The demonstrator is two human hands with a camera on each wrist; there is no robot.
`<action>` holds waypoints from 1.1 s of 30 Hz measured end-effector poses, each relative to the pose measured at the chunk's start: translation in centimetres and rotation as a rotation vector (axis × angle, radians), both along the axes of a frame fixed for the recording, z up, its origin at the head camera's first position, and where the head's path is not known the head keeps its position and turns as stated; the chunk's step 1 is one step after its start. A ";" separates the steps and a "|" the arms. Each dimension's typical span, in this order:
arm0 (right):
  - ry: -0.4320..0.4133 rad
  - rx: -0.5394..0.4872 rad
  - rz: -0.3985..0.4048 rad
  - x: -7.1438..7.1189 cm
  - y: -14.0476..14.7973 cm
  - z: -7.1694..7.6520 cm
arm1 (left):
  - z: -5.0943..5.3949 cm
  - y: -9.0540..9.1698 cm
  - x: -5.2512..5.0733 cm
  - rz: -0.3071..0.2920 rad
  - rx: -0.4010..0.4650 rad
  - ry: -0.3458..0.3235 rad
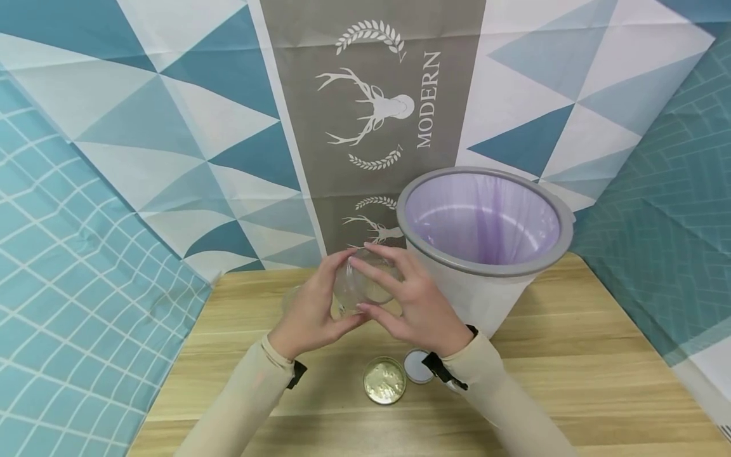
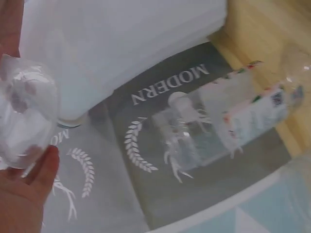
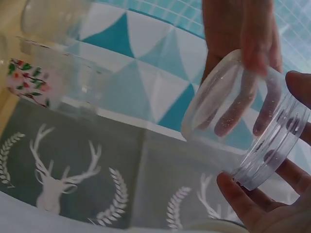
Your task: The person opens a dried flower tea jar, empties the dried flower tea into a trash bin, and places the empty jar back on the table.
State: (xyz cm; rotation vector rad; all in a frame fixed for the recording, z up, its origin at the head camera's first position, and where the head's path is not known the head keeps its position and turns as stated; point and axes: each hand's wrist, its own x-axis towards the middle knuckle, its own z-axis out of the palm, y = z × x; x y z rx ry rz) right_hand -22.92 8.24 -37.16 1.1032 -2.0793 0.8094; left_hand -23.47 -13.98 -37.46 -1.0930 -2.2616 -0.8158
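Both hands hold a clear plastic jar (image 1: 365, 284) up above the table, tilted on its side. In the right wrist view, the left hand (image 1: 311, 311) has its fingers round the jar's body, seen through the transparent wall. The right hand (image 1: 419, 304) grips the threaded neck (image 3: 277, 141) between thumb and fingers. Nothing coloured shows inside the jar. Below the hands, a gold round lid (image 1: 385, 381) lies on the table. Beside it is a white round lid (image 1: 419, 366), partly covered by the right wrist's strap.
A tall white bin (image 1: 485, 270) with a grey rim stands right of the hands, purple streaks inside. Clear containers with floral labels (image 3: 31, 82) stand behind the left hand, near the patterned cloth backdrop (image 1: 240, 127). The wooden table (image 1: 571, 381) extends right.
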 end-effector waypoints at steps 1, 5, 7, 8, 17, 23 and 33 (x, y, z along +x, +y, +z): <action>-0.001 0.016 -0.003 -0.1 -0.2 -0.3 | -0.3 -0.2 0.2 0.025 -0.013 -0.005; -0.004 0.077 0.006 -0.5 -1.3 -1.6 | -1.7 -0.9 0.7 0.123 -0.040 -0.027; -0.017 0.116 0.024 -0.7 -2.0 -2.3 | -2.6 -1.2 1.0 0.168 -0.044 -0.053; -0.025 0.138 0.034 -0.8 -2.3 -2.6 | -3.0 -1.4 1.2 0.191 -0.044 -0.067; -0.156 0.302 0.068 -1.2 -4.2 -5.3 | -6.3 -3.1 1.7 0.262 -0.035 -0.181; -0.272 0.408 0.071 -1.6 -4.9 -6.7 | -8.3 -3.9 1.5 0.297 -0.028 -0.328; -0.354 0.468 0.039 -2.1 -5.4 -9.0 | -10.6 -4.2 1.0 0.301 -0.089 -0.403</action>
